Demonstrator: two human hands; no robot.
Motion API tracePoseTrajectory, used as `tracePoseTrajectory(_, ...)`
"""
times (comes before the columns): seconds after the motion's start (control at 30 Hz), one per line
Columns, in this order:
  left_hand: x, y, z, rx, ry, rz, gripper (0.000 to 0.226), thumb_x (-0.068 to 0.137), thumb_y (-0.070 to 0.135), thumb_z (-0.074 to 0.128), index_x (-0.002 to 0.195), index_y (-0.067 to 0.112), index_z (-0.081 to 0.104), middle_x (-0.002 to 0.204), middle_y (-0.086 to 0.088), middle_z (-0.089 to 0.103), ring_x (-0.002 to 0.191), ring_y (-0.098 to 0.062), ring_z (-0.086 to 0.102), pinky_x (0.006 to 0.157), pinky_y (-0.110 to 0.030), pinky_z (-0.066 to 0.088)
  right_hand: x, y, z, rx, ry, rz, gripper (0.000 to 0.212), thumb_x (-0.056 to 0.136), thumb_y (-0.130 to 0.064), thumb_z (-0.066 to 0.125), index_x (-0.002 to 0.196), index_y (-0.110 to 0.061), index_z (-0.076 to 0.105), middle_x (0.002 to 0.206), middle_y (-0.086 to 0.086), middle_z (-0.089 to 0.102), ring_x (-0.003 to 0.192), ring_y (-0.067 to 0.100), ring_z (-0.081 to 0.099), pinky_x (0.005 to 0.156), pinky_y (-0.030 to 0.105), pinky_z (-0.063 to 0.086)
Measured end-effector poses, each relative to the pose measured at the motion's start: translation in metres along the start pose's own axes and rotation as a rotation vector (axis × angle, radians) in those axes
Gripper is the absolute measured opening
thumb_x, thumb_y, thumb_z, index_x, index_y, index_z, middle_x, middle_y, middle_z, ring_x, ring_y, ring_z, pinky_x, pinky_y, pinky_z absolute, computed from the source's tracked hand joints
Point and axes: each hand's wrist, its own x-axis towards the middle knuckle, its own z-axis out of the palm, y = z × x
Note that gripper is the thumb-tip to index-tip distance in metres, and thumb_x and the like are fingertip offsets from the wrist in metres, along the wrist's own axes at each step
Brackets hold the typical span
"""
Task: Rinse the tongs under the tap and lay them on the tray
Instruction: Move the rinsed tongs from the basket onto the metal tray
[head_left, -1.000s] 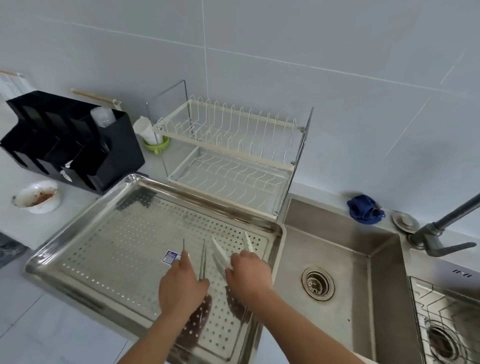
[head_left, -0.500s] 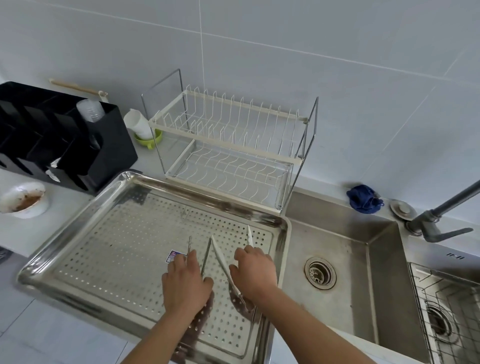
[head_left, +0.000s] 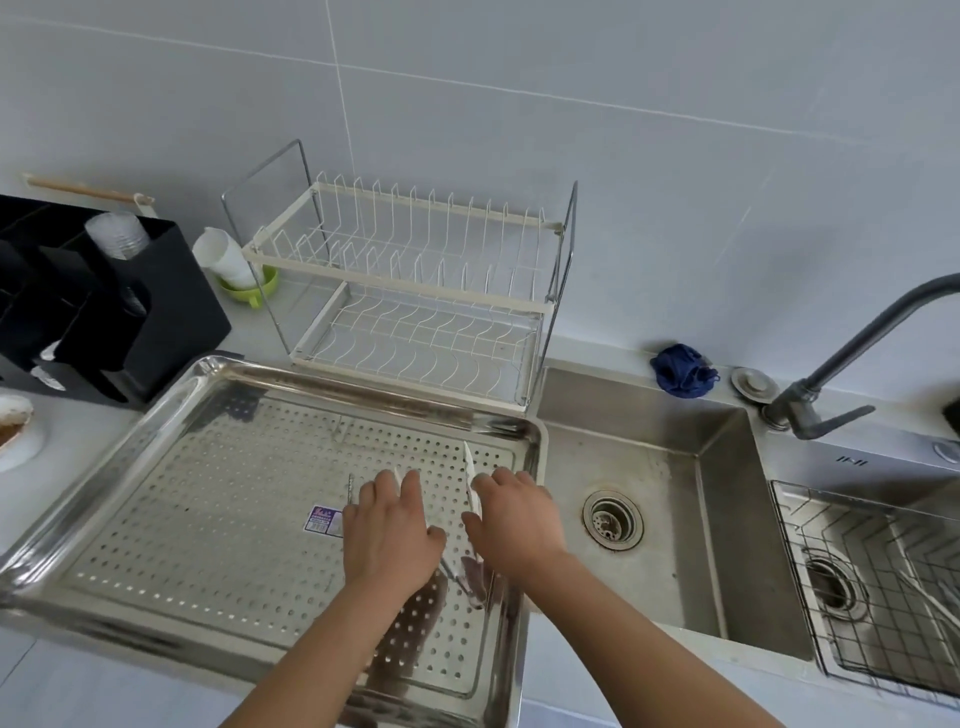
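Rack (head_left: 415, 291) behind tray (head_left: 208, 519) — sink (head_left: 691, 545) beside; left hand (head_left: 389, 530), right hand (head_left: 514, 525) cover tongs (head_left: 469, 462).

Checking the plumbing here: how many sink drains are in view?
2. One drain sits in the basin beside the tray; the other drain lies under the wire basket at far right. None seems hidden.

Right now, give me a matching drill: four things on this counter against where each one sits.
1 blue cloth
2 green cup
3 tongs
4 dish rack

a. on the perforated tray
b. on the back ledge of the sink, left of the tap
c. directly behind the tray
d. by the rack's left end

Pairs: 1b, 2d, 3a, 4c
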Motion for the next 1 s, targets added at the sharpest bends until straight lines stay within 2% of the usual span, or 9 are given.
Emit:
tracePoseTrajectory(0.27, 0.005, 0.041, -0.005, -0.006, -0.017, 0.173, 0.075, 0.087, 0.050, 0.057, 0.150, 0.020, 0.030, 0.145, -0.008, 0.043, 0.132, -0.026, 0.043, 0.106, -0.043, 0.038, -0.022, 0.030, -0.019, -0.003, 0.088, 0.144, 0.036, 0.093, -0.041, 0.056, 0.121, -0.019, 0.061, 0.114, 0.002, 0.065, 0.106, 0.026, 0.058, 0.086, 0.039, 0.050)
tracePoseTrajectory(0.43, 0.001, 0.073, -0.006, -0.001, -0.024, 0.288, 0.071, 0.087, 0.049, 0.056, 0.147, 0.020, 0.032, 0.141, -0.008, 0.045, 0.130, -0.027, 0.043, 0.104, -0.042, 0.038, -0.043, 0.054, -0.028, 0.017, 0.159, 0.236, 0.034, 0.092, -0.039, 0.056, 0.118, -0.018, 0.062, 0.107, 0.002, 0.066, 0.101, 0.026, 0.060, 0.077, 0.036, 0.049)
tracePoseTrajectory(0.57, -0.005, 0.104, -0.008, 0.027, -0.020, 0.342, 0.067, 0.087, 0.045, 0.055, 0.146, 0.019, 0.036, 0.137, -0.008, 0.048, 0.126, -0.027, 0.046, 0.099, -0.042, 0.040, -0.061, 0.082, -0.036, 0.041, 0.196, 0.310, 0.032, 0.092, -0.042, 0.057, 0.113, -0.019, 0.062, 0.105, 0.000, 0.066, 0.097, 0.025, 0.059, 0.075, 0.036, 0.052)
tracePoseTrajectory(0.7, -0.013, 0.145, -0.007, 0.044, -0.011, 0.389, 0.060, 0.083, 0.041, 0.058, 0.137, 0.018, 0.044, 0.129, -0.008, 0.052, 0.118, -0.028, 0.049, 0.095, -0.042, 0.042, -0.083, 0.118, -0.046, 0.046, 0.227, 0.358, 0.026, 0.091, -0.042, 0.058, 0.106, -0.020, 0.060, 0.101, 0.000, 0.063, 0.096, 0.026, 0.058, 0.070, 0.032, 0.036)
tracePoseTrajectory(0.77, -0.018, 0.172, -0.004, 0.042, -0.012, 0.413, 0.059, 0.083, 0.042, 0.058, 0.135, 0.018, 0.045, 0.129, -0.008, 0.051, 0.119, -0.029, 0.049, 0.095, -0.042, 0.042, -0.097, 0.138, -0.052, 0.044, 0.233, 0.377, 0.024, 0.091, -0.041, 0.057, 0.103, -0.020, 0.058, 0.101, 0.000, 0.063, 0.098, 0.027, 0.058, 0.070, 0.033, 0.034)
tracePoseTrajectory(0.93, -0.042, 0.247, 0.010, 0.042, -0.019, 0.473, 0.062, 0.082, 0.048, 0.059, 0.136, 0.022, 0.044, 0.125, -0.005, 0.053, 0.117, -0.027, 0.051, 0.091, -0.040, 0.041, -0.146, 0.202, -0.074, 0.058, 0.244, 0.441, 0.032, 0.092, -0.042, 0.057, 0.115, -0.019, 0.060, 0.111, 0.001, 0.064, 0.107, 0.027, 0.057, 0.082, 0.037, 0.048)
tracePoseTrajectory(1.0, -0.053, 0.277, 0.017, 0.039, -0.024, 0.491, 0.061, 0.081, 0.049, 0.061, 0.134, 0.023, 0.046, 0.123, -0.003, 0.053, 0.115, -0.026, 0.051, 0.090, -0.040, 0.041, -0.167, 0.230, -0.084, 0.047, 0.239, 0.468, 0.030, 0.092, -0.041, 0.057, 0.111, -0.018, 0.059, 0.108, 0.002, 0.063, 0.106, 0.028, 0.056, 0.080, 0.036, 0.047)
